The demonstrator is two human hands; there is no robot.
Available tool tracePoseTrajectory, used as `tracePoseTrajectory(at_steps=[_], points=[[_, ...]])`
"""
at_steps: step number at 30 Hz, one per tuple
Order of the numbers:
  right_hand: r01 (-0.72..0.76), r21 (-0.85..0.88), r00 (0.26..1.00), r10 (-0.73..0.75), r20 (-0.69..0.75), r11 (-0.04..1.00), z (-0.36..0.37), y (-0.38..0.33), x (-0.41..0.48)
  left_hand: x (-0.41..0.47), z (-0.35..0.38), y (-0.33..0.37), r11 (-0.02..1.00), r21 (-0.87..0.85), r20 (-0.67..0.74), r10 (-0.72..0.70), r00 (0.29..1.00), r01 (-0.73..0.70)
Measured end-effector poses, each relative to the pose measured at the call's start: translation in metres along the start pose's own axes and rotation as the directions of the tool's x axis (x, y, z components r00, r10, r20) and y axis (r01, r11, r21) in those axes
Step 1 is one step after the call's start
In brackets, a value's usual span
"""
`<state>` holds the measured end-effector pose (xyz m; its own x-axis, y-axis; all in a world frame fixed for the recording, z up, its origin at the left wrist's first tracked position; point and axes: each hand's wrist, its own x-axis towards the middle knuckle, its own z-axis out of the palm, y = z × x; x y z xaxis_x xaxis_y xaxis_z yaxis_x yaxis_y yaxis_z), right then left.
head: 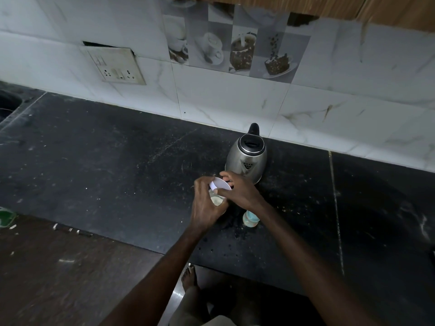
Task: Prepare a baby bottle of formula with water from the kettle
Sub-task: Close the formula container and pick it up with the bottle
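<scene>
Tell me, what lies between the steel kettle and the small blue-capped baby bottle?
In the head view, the right hand lies between the kettle and the bottle, holding a white lid.

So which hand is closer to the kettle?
Right. The right hand sits just in front of the kettle, holding a white lid; the left hand is farther left.

We've got a dim kitchen: black stone counter (94, 149), white marble-look wall tiles (235, 100), coffee-print tiles (233, 43), a grubby switchboard (113, 65).
</scene>
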<state>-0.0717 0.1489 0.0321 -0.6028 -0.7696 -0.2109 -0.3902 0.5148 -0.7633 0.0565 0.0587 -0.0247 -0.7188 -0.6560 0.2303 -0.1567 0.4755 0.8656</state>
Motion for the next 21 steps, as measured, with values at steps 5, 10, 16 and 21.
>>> tracePoseTrajectory(at_steps=[5, 10, 16, 21], points=[[0.049, -0.202, 0.999, -0.049, 0.003, 0.978, 0.013, 0.009, 0.005, -0.003, -0.006, -0.038, 0.974, 0.077, 0.301, -0.228, 0.926, 0.215], [0.124, -0.308, 0.989, -0.091, 0.118, 0.943, 0.026, 0.014, 0.004, -0.009, -0.001, -0.052, 0.948, 0.137, 0.296, -0.316, 0.901, 0.287], [0.23, -0.397, 0.961, -0.143, 0.237, 0.889, 0.034, 0.016, -0.005, -0.017, -0.002, -0.052, 0.948, 0.133, 0.309, -0.317, 0.897, 0.289], [0.271, -0.412, 0.948, -0.167, 0.27, 0.87, 0.035, 0.022, -0.01, -0.023, -0.004, -0.056, 0.946, 0.176, 0.331, -0.318, 0.889, 0.273]])
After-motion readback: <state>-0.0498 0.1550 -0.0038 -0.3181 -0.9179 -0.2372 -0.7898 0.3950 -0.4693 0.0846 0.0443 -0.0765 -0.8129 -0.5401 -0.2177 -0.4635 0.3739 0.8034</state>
